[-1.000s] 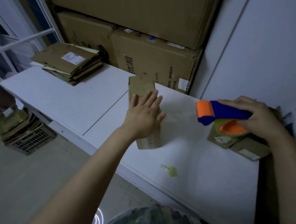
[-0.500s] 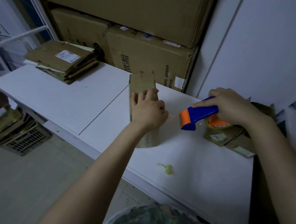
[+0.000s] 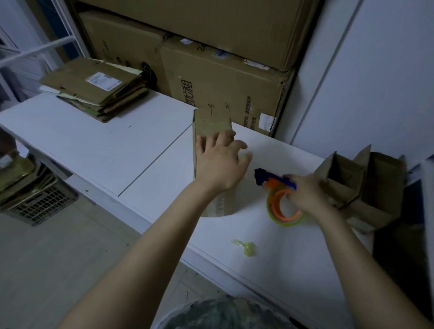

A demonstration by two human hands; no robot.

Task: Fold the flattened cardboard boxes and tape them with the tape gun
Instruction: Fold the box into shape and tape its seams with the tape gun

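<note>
White table [image 3: 88, 135] runs below the big stacked cartons [image 3: 227, 88], and the small brown box [image 3: 210, 125] lies on it, just in front of them. Half a second ago the tape gun [image 3: 274, 180] was in the air to the right of the box. Now it is lower, close to the table surface and near the box's right side. The right hand [image 3: 306, 195] grips it, with fingers curled around the handle. The left hand [image 3: 219, 164] was on top of the box with fingers together; now they are spread apart, and some reach past the box's right edge. I judge that the box is being held steady and taping is about to begin.

The left hand and forearm cover most of the box top, so I cannot tell if the flaps are closed or already taped. The gun's head is blurred, so contact with the box is not clear. Far left of the box, the flattened boxes [image 3: 93, 87] wait in a stack.
</note>
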